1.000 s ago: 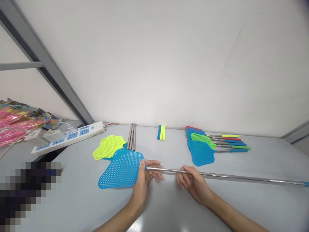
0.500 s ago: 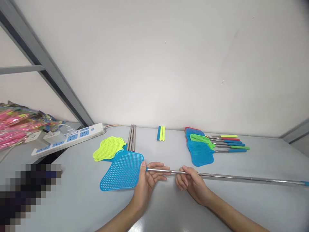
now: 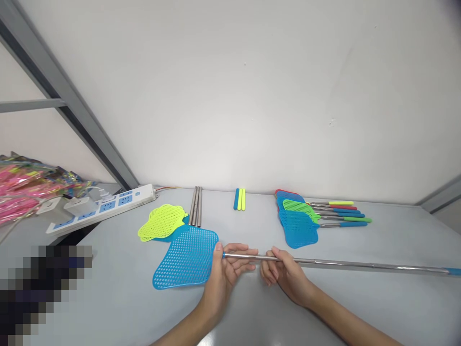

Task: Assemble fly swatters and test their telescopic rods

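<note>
A blue fly swatter (image 3: pixel 187 259) with a long, drawn-out telescopic metal rod lies across both my hands. My left hand (image 3: pixel 225 271) holds it at the neck, thumb on the edge of the mesh head and fingers stretched behind the rod. My right hand (image 3: pixel 284 271) is closed around the rod's thin part, thumb and forefinger pinching it. The swatter's blue handle (image 3: pixel 452 271) reaches the right edge of the view, cut off there. Behind the blue head lie yellow mesh heads (image 3: pixel 162 222), partly over another blue one, and several metal rods (image 3: pixel 196 206).
Blue and yellow handle grips (image 3: pixel 239 199) lie near the wall. At the right is a pile of swatters (image 3: pixel 300 228) with collapsed rods. A power strip (image 3: pixel 108 207) with plugs and wrapped pink goods (image 3: pixel 21 187) are at the left on the grey table (image 3: pixel 118 288).
My left hand and the blue mesh head have moved slightly right. The handle end has come slightly left, so the rod looks a bit shorter. My right hand stays nearly in place.
</note>
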A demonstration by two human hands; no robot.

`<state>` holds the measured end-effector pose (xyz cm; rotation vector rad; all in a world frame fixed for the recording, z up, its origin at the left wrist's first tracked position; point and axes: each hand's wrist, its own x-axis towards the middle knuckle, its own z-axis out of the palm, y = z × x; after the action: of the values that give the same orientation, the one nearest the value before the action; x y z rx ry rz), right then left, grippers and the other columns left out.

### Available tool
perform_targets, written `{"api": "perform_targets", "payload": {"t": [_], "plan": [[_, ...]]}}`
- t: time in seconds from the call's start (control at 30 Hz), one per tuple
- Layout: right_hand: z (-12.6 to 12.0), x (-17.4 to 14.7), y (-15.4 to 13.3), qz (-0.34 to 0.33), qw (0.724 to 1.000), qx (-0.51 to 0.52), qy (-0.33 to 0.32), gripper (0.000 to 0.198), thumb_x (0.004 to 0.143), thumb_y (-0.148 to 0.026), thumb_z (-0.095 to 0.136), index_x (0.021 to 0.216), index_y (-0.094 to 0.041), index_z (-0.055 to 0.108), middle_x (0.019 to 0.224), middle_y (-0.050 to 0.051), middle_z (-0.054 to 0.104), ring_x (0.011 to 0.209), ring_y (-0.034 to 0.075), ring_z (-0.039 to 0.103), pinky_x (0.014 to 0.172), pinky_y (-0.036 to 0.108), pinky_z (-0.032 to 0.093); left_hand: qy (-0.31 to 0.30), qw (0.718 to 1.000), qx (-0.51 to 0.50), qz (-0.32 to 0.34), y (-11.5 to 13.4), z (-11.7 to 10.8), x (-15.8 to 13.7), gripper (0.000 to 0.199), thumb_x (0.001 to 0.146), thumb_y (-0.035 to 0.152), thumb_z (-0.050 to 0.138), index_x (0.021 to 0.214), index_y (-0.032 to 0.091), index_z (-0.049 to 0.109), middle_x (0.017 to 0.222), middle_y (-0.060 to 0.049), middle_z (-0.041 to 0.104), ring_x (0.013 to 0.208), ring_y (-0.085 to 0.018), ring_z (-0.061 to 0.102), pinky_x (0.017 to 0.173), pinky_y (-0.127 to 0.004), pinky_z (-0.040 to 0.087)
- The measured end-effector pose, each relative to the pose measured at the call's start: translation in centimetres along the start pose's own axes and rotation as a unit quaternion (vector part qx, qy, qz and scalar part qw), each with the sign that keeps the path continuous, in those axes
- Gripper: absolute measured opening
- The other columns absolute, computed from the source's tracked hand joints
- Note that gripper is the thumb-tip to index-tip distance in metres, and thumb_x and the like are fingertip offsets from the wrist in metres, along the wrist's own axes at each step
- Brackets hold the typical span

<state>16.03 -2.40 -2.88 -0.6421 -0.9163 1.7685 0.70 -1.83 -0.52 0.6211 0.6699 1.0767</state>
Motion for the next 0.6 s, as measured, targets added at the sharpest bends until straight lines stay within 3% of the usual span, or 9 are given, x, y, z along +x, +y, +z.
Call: {"api": "perform_targets", "payload": {"t": [0.6], "plan": [[0.22, 0.03, 0.29, 0.014, 1.0, -0.009, 0.009, 0.047, 0.082, -0.039, 0.026, 0.043, -0.017, 0.042, 0.038, -0.001, 0.037, 0.039, 0.012, 0.039, 0.048, 0.028, 0.033, -0.027, 0.998, 0.057, 0.015, -0.81, 0.47, -0.28, 0.045, 0.085, 0.04, 0.021, 0.087, 0.01, 0.054, 0.08, -0.013, 0.065, 0.076, -0.023, 0.058, 0.07, -0.035, 0.037]]}}
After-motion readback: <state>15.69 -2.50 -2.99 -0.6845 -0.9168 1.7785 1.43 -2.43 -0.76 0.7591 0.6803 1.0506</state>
